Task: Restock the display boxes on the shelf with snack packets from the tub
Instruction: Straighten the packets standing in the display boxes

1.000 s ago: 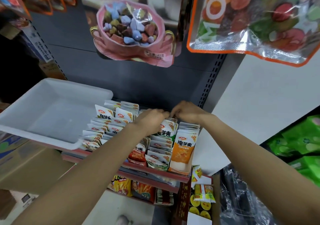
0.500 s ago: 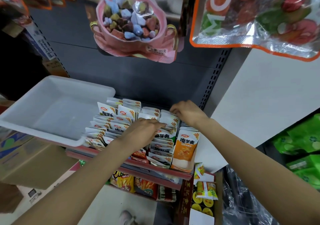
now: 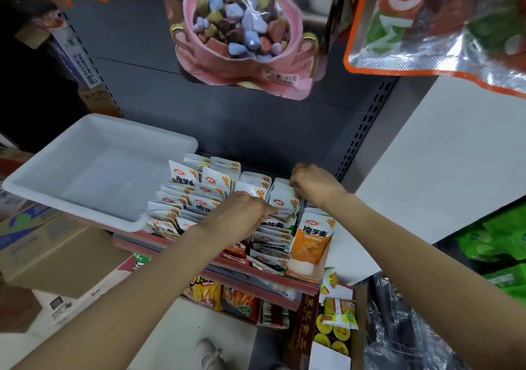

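Centre frame: left hand (image 3: 242, 216) flat on the snack packets (image 3: 273, 224), right hand (image 3: 311, 186) pinching the back ones — square rows gently, tub (image 3: 99, 176) looks emptied.

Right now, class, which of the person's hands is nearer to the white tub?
Left. The left hand lies on the packets a short way right of the white tub; the right hand is farther right, over the rear packets.

shelf (image 3: 227, 268): red-edged, centre frame | on it: white tub (image 3: 85, 170) at left, overhanging | display boxes (image 3: 318, 275) of snack packets (image 3: 313, 241) at right
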Available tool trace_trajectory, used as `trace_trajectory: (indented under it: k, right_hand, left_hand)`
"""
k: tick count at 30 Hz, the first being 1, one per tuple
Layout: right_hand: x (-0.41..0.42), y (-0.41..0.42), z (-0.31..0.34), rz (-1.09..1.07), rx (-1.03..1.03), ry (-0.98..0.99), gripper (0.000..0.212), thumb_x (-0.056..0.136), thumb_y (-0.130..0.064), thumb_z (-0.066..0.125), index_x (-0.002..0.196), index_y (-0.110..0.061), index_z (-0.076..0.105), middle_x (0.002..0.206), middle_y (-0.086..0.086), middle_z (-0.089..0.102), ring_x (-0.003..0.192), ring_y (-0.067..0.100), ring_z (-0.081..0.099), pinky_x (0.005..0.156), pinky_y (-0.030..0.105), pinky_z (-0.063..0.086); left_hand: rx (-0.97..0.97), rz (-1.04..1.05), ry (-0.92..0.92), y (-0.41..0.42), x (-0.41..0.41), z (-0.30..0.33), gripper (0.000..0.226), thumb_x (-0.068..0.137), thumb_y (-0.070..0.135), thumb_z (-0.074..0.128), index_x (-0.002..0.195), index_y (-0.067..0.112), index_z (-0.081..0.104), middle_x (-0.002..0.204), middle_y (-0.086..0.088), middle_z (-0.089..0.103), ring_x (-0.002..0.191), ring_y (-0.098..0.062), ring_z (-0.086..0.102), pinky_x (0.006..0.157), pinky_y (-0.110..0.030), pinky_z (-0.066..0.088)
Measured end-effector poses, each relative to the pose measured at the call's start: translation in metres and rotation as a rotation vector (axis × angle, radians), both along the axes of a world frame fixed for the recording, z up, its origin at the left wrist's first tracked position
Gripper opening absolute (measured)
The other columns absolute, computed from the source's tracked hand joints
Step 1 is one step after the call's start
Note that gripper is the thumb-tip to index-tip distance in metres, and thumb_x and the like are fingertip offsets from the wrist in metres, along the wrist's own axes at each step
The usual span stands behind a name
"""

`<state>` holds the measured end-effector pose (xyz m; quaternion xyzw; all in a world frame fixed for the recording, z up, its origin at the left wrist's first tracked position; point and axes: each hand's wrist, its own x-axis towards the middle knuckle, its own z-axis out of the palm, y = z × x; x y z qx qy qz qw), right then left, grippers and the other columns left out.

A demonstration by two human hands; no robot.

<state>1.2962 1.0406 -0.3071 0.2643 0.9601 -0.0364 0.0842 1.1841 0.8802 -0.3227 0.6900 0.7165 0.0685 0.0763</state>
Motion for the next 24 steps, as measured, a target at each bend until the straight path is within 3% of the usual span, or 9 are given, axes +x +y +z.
trace_trajectory:
  k: [4, 7, 12, 15, 18, 21, 24]
  right_hand:
    - [-0.006, -0.007, 0.005, -0.045, 0.034, -0.045, 0.024, 0.091, -0.01, 0.055, 0.113, 0.0, 0.056, 0.117, 0.015, 0.055, 0.106, 0.033, 0.056, 0.081, 0.035, 0.046]
    - [-0.011, -0.01, 0.006, -0.057, 0.102, -0.059, 0.033, 0.089, -0.017, 0.061, 0.118, -0.002, 0.055, 0.119, 0.013, 0.056, 0.112, 0.03, 0.053, 0.09, 0.034, 0.042]
    - [-0.012, -0.015, 0.0, -0.081, 0.091, -0.075, 0.031, 0.087, -0.01, 0.059, 0.117, -0.004, 0.055, 0.121, 0.012, 0.055, 0.115, 0.029, 0.05, 0.098, 0.035, 0.036]
    - [-0.006, -0.015, -0.001, -0.096, 0.013, -0.055, 0.036, 0.085, -0.013, 0.064, 0.117, -0.001, 0.054, 0.121, 0.012, 0.052, 0.116, 0.029, 0.047, 0.096, 0.035, 0.038]
    - [-0.001, -0.013, -0.006, -0.053, 0.07, -0.056, 0.034, 0.085, -0.011, 0.064, 0.116, -0.003, 0.056, 0.122, 0.011, 0.05, 0.118, 0.028, 0.045, 0.096, 0.035, 0.037]
    - [0.003, -0.017, -0.012, 0.036, 0.174, -0.035, 0.027, 0.079, -0.001, 0.064, 0.106, -0.006, 0.065, 0.125, 0.009, 0.045, 0.119, 0.028, 0.04, 0.094, 0.034, 0.037]
    - [0.006, -0.019, -0.017, 0.105, 0.275, 0.05, 0.023, 0.058, -0.002, 0.081, 0.077, -0.007, 0.071, 0.108, 0.009, 0.054, 0.101, 0.027, 0.05, 0.076, 0.031, 0.045]
  left_hand:
    - [-0.002, -0.017, -0.018, -0.001, -0.003, -0.005, 0.049, 0.093, 0.005, 0.048, 0.135, 0.031, 0.049, 0.131, 0.005, 0.058, 0.116, -0.017, 0.058, 0.102, -0.038, 0.045]
    - [0.015, -0.029, -0.008, 0.0, -0.005, -0.008, 0.047, 0.093, 0.006, 0.05, 0.133, 0.03, 0.052, 0.129, 0.005, 0.06, 0.113, -0.017, 0.06, 0.101, -0.037, 0.045]
    - [0.034, -0.035, 0.002, -0.001, -0.005, -0.012, 0.05, 0.091, 0.004, 0.054, 0.133, 0.031, 0.052, 0.126, 0.006, 0.062, 0.109, -0.017, 0.062, 0.1, -0.038, 0.046]
    - [0.04, -0.035, 0.026, 0.0, -0.005, -0.013, 0.052, 0.09, 0.003, 0.055, 0.134, 0.031, 0.051, 0.126, 0.006, 0.062, 0.108, -0.016, 0.062, 0.099, -0.038, 0.046]
    - [0.039, -0.026, 0.027, 0.0, -0.006, -0.014, 0.053, 0.09, 0.004, 0.055, 0.134, 0.032, 0.05, 0.128, 0.008, 0.061, 0.112, -0.015, 0.06, 0.102, -0.037, 0.044]
    - [0.03, -0.025, 0.027, 0.001, -0.005, -0.014, 0.052, 0.091, 0.005, 0.054, 0.135, 0.033, 0.048, 0.131, 0.007, 0.059, 0.115, -0.015, 0.058, 0.103, -0.037, 0.043]
    - [0.018, -0.024, 0.039, 0.001, -0.005, -0.013, 0.054, 0.091, 0.004, 0.053, 0.136, 0.034, 0.047, 0.132, 0.006, 0.058, 0.115, -0.016, 0.059, 0.103, -0.039, 0.043]
